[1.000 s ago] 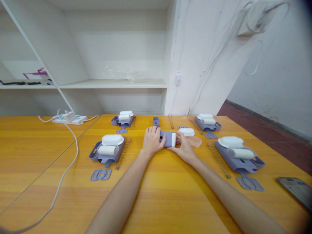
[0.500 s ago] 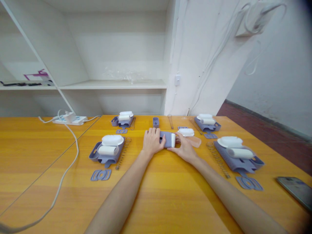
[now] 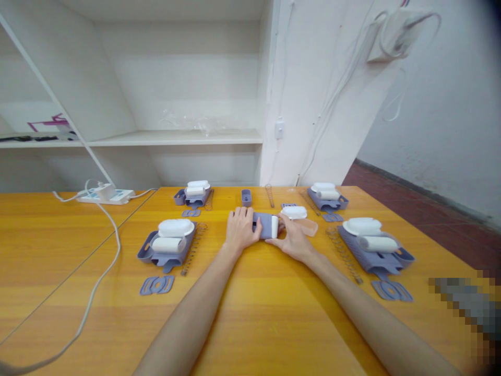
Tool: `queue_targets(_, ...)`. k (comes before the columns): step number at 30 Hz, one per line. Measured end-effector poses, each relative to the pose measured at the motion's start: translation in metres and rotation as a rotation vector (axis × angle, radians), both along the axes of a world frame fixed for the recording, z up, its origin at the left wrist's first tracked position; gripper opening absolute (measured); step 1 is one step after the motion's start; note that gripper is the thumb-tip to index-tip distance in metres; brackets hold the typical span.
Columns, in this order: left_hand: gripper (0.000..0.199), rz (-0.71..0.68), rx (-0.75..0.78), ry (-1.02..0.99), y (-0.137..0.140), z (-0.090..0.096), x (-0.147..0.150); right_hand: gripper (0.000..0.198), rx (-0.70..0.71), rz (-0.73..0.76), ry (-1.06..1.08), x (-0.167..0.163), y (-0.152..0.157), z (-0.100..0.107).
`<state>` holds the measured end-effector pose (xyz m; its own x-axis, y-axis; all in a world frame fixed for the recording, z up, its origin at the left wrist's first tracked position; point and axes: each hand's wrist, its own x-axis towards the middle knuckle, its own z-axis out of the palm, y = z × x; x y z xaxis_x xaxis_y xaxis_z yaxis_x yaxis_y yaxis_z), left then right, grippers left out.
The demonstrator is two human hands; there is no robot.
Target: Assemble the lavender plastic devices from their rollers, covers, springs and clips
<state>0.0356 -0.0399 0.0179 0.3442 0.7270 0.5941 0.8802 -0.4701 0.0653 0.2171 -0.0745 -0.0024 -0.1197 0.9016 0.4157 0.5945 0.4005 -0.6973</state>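
From the head camera, the left hand (image 3: 239, 230) is closed around the left end of a flat, grey-purple, plastic-looking housing (image 3: 266, 225), fingers over its far side and thumb along its near side. That housing lies at the middle of a glossy yellow-brown wooden table (image 3: 270, 324), between the two hands. The right hand (image 3: 295, 241) is partly curled, thumb and forefinger set apart and bracketing a short, white, rounded piece (image 3: 274, 227) at the housing's right end; it seems to have hold of that piece, though what its other fingers do underneath is hidden. The step in hand looks like working the white piece at that end, one hand bracing and the other handling the piece. The next move, as I judge it, calls for the left hand's firm brace and a light, square pinch from the right, so the piece does not tilt against the housing

Just beyond the right hand are a smooth white oval shell (image 3: 294, 212) and a flat, translucent, peach-coloured sheet (image 3: 307, 226), partly behind the fingers. Farther back stand a small grey-purple rectangular cup (image 3: 246, 197) and, apart from it, a thin metal coil spring (image 3: 270, 196). At the near left, a grey-purple slotted flat plate (image 3: 156, 285) lies in front of a white cylindrical roll (image 3: 168, 245), the roll resting on another grey-purple housing
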Motion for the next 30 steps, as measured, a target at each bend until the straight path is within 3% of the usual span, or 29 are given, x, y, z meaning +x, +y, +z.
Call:
queue_targets(17,0.025,0.01,-0.007,-0.007,0.002,0.0,-0.002,0.058,0.058,0.029,-0.015,-0.002,0.001,-0.008)
queue_targets(23,0.025,0.028,0.004,-0.029,0.003,-0.001,-0.001,0.071,0.059,-0.018,-0.057,-0.001,0.002,-0.013)
queue_targets(30,0.026,0.056,0.012,-0.038,0.005,-0.002,0.0,0.049,0.084,-0.023,-0.051,-0.003,0.003,-0.012)
